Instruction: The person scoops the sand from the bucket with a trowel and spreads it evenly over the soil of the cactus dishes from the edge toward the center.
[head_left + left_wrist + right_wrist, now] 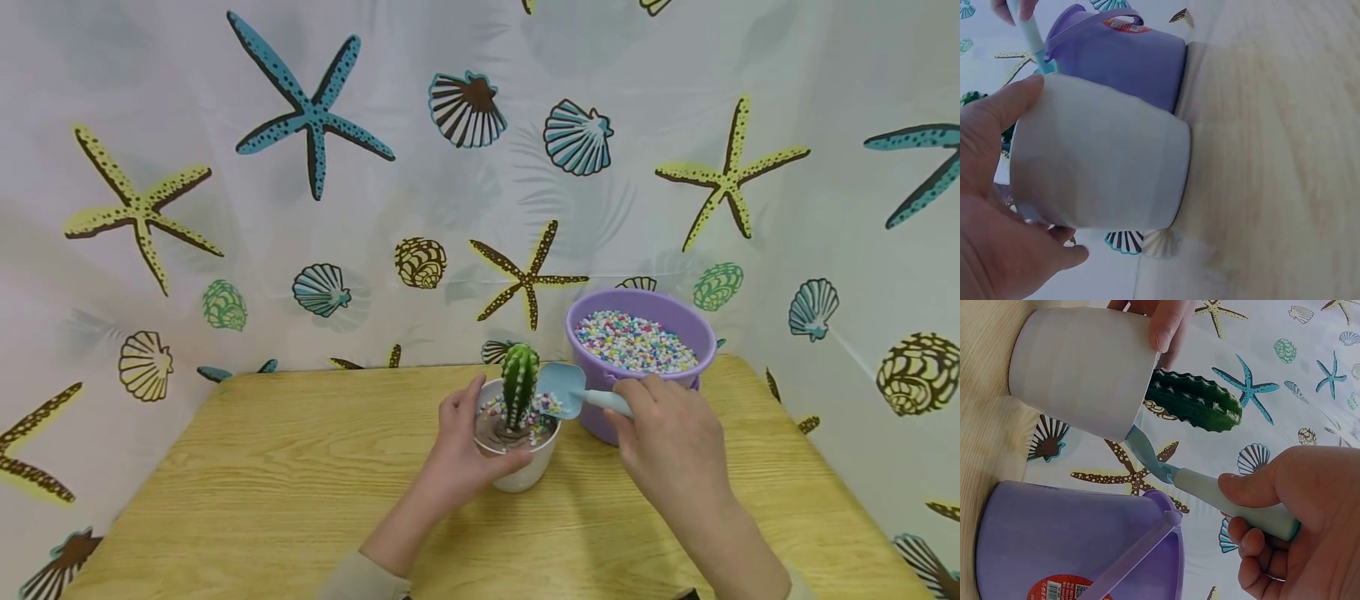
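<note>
A white flower pot (523,477) stands on the table with a green cactus (519,379) upright in brown, soil-like filling. Small colourful pebbles (495,407) lie around the cactus. My left hand (467,446) grips the pot near its rim, thumb at the front and fingers on the left side. My right hand (671,433) holds the pale handle of a light blue toy shovel (562,385). The shovel's blade is over the pot's right rim, with some pebbles on it. In the right wrist view, the blade (1141,450) dips in at the rim and its tip is hidden.
Just right of the pot, a purple bucket (592,417) stands on the wooden table (315,467), nearly full of colourful pebbles (633,340). Its handle (1135,553) hangs down the side. A white curtain (375,225) with starfish and shells encloses the table's back and sides.
</note>
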A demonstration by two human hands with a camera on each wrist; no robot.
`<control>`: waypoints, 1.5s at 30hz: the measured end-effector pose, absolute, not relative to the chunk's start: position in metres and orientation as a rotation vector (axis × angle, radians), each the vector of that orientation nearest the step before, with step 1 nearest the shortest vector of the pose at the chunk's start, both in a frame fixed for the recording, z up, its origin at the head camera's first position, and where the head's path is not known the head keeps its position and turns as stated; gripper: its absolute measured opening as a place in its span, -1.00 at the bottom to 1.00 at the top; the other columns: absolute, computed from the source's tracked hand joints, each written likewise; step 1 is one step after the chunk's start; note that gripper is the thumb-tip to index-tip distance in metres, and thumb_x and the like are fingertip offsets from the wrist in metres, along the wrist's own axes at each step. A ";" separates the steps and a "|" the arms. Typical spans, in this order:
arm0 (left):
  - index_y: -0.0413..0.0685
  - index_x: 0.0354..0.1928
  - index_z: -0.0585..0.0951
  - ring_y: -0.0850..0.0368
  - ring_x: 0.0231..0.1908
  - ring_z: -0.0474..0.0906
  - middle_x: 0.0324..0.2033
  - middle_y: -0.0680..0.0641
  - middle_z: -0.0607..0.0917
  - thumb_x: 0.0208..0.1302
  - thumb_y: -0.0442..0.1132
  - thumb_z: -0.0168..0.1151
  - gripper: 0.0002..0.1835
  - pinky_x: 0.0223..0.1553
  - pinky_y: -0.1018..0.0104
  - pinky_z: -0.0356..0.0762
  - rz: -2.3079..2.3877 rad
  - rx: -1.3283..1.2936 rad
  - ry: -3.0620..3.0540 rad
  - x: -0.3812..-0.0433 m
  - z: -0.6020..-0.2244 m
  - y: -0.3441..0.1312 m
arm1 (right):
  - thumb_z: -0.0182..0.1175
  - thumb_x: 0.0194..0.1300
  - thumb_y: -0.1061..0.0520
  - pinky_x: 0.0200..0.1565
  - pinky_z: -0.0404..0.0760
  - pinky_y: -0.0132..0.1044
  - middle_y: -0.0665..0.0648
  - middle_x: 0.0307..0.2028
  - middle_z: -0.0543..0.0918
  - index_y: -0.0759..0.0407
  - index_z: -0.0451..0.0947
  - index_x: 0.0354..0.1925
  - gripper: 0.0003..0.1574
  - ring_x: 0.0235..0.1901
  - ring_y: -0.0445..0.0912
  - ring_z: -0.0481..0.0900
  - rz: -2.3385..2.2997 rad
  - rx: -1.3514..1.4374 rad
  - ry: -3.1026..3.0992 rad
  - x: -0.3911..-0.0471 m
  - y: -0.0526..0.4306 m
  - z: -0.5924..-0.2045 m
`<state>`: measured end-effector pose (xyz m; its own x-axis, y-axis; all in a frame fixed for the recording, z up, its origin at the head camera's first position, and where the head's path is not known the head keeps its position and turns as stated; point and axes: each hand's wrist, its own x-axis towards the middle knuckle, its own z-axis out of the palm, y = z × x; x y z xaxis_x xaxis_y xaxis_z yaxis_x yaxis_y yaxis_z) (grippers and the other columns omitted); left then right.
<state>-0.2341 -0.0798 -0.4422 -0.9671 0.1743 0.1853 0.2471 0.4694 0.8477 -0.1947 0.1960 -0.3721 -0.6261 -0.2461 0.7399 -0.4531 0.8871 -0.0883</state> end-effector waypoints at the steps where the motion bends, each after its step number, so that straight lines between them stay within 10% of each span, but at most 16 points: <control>1: 0.16 0.81 0.02 -0.48 0.55 0.23 0.65 -0.40 0.03 0.17 0.10 0.74 0.34 0.50 -0.40 0.30 -1.542 -0.397 -2.636 -0.234 -0.441 -0.081 | 0.71 0.12 0.23 -0.34 0.58 -0.07 0.14 -0.28 0.74 0.22 0.73 -0.12 -0.60 -0.37 0.07 0.65 0.341 0.500 -2.269 -0.195 0.196 -0.372; 45: 0.26 0.82 -0.02 -0.48 0.51 0.28 0.60 -0.37 0.05 0.11 0.08 0.78 0.40 0.46 -0.41 0.36 -1.571 -0.351 -2.640 -0.229 -0.441 -0.075 | 0.69 0.11 0.27 -0.24 0.60 0.00 0.12 -0.20 0.77 0.18 0.74 -0.09 -0.58 -0.26 0.14 0.64 0.280 0.541 -2.188 -0.195 0.193 -0.375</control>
